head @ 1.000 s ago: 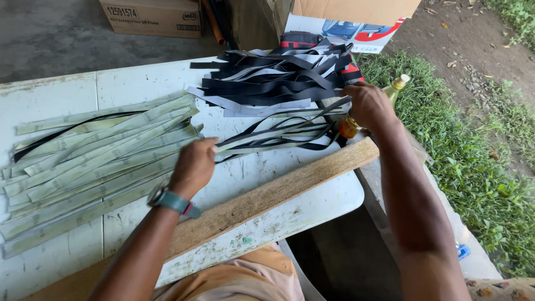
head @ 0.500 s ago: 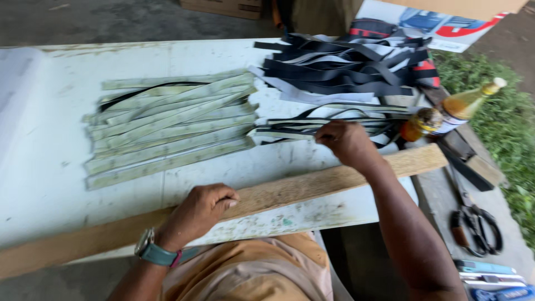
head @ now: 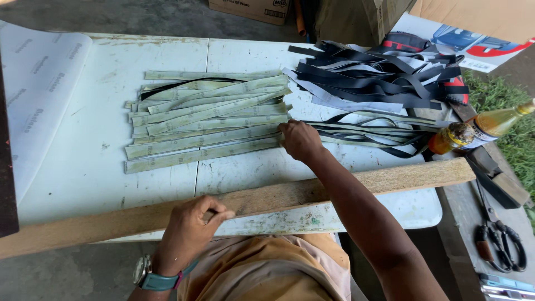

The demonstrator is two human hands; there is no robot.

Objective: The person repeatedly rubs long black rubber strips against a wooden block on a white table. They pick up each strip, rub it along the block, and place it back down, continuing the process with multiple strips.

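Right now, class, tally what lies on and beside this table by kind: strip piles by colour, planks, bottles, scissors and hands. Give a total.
Pale green strip piles: 1
Black and grey strip piles: 1
Wooden planks: 1
Bottles (one amber, one orange with a dark cap): 2
Scissors: 1
Hands (left hand on the plank, right hand at the strips): 2
Total: 8

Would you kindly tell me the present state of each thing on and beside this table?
Left hand: resting on long wooden plank.
Right hand: touching pale green strips, which lie flat in a row.
Black strips: heaped, tangled.
Amber bottle: lying tilted.
Scissors: lying off the table.
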